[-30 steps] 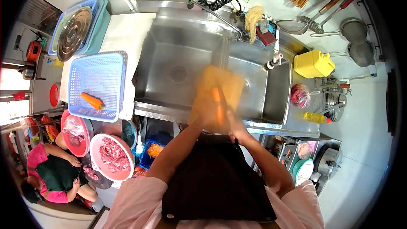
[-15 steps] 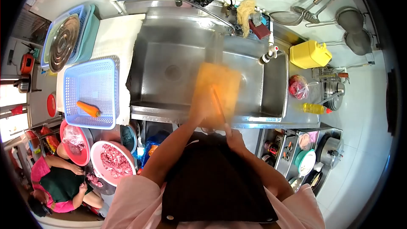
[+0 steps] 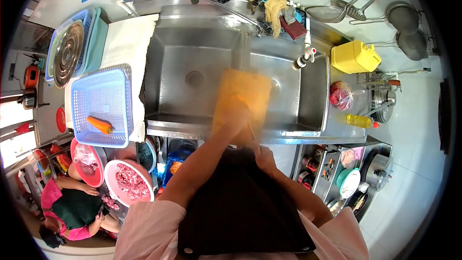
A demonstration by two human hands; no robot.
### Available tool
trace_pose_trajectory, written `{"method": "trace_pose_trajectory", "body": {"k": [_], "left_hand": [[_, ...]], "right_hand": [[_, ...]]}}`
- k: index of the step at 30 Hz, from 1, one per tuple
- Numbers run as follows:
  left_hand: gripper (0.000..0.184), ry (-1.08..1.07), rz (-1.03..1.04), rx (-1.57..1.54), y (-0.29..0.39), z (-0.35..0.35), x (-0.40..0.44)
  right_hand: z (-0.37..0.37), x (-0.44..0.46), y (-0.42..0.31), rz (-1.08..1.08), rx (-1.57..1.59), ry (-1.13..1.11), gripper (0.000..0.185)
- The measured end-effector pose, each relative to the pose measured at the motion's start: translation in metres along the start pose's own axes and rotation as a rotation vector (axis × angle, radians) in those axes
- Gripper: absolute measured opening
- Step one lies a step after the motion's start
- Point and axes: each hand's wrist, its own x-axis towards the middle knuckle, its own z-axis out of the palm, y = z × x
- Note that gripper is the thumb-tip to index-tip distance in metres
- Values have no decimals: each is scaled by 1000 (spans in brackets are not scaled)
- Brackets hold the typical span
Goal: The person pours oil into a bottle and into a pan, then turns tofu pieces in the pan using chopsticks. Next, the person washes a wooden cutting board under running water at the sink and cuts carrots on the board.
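A yellow-orange cutting board (image 3: pixel 257 84), blurred, lies across the sink's front edge and reaches over the basin. My left hand (image 3: pixel 236 117) is on the board, its fingers closed and pressing on a bright orange piece that looks like a carrot (image 3: pixel 240 97). Close to my apron, my right hand (image 3: pixel 264 159) is closed around the handle of a knife (image 3: pixel 252 134). The knife slants up toward the left hand; its blade is smeared and partly hidden behind that hand. A whole carrot (image 3: pixel 99 125) rests in the blue plastic basket (image 3: pixel 129 106) to the left.
The double steel sink (image 3: pixel 173 86) spans the front, with a faucet (image 3: pixel 226 7) behind. On the right stand a yellow jug (image 3: pixel 353 58) and an oil bottle (image 3: pixel 358 121). Lower left, another person (image 3: pixel 72 207) works beside a pink basin (image 3: pixel 149 190) of cut meat.
My left hand has shifted slightly up and right on the board, covering more of the knife. The view has moved a little. The other person's hand has moved slightly.
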Motion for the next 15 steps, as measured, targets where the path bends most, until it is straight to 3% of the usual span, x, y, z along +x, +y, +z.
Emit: {"method": "trace_pose_trajectory", "body": {"k": [5,7,10,15], "left_hand": [[45,167,146,26,-1,7,-5],[47,67,64,15,-12,23,13],[50,91,-44,-109,12,-12,-16],[61,55,-100,-68,11,-4,-1]], "right_hand": [[-6,2,-7,-34,37,-37,60],[0,6,4,20,-27,-48,65],[9,15,14,51,-60,-14,71],[8,15,13,10,-32,25,74]]}}
